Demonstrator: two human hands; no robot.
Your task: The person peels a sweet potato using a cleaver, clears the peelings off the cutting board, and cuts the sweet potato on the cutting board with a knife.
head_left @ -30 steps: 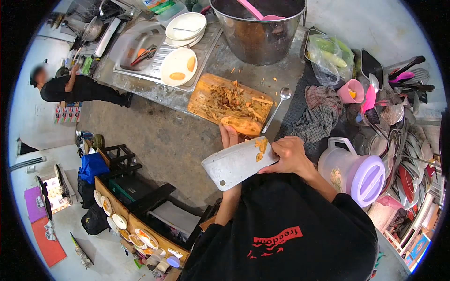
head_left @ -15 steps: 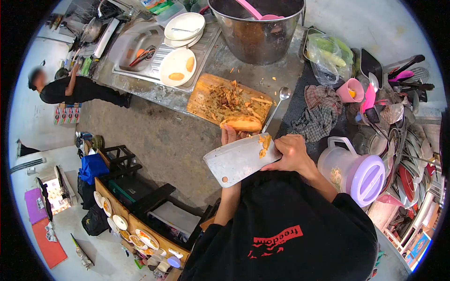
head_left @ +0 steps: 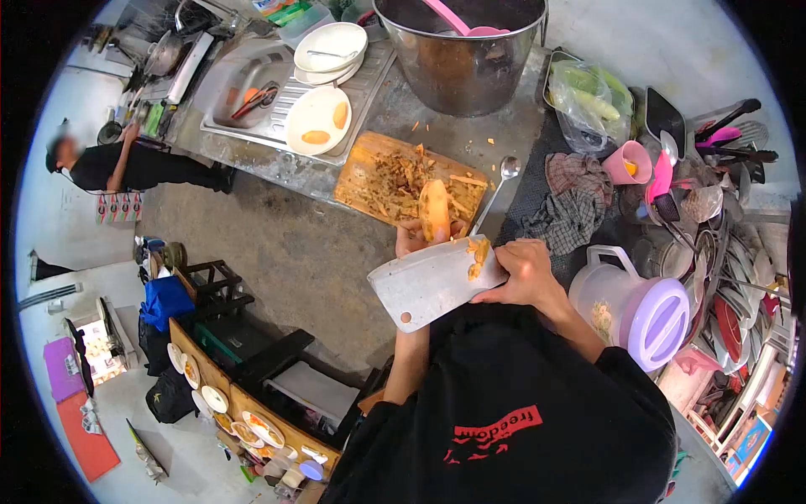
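My right hand [head_left: 522,273] is closed around a cleaver [head_left: 428,286], its handle hidden in my fist. The broad metal blade points left, has a hole near one corner, and carries orange scraps by the grip. Behind the blade, my left hand [head_left: 410,237] holds up a long, orange-fleshed, peeled piece of produce [head_left: 435,212]; I cannot tell its kind. Most of the left fingers are hidden by the blade. Just beyond lies a wooden cutting board [head_left: 357,181] strewn with brown and orange peelings. Beside the board's right edge rests a metal ladle [head_left: 509,168].
Up left, a white plate [head_left: 304,118] with two orange pieces stands by the sink [head_left: 220,99]. A large metal pot [head_left: 462,80] is behind the board. Cloths [head_left: 571,206] and a lidded pitcher [head_left: 621,294] are at right. A person in black [head_left: 126,165] stands far left.
The orange piece has turned from lying sideways to standing upright in my left hand. The cleaver has shifted very slightly right. The person at far left has moved a little.
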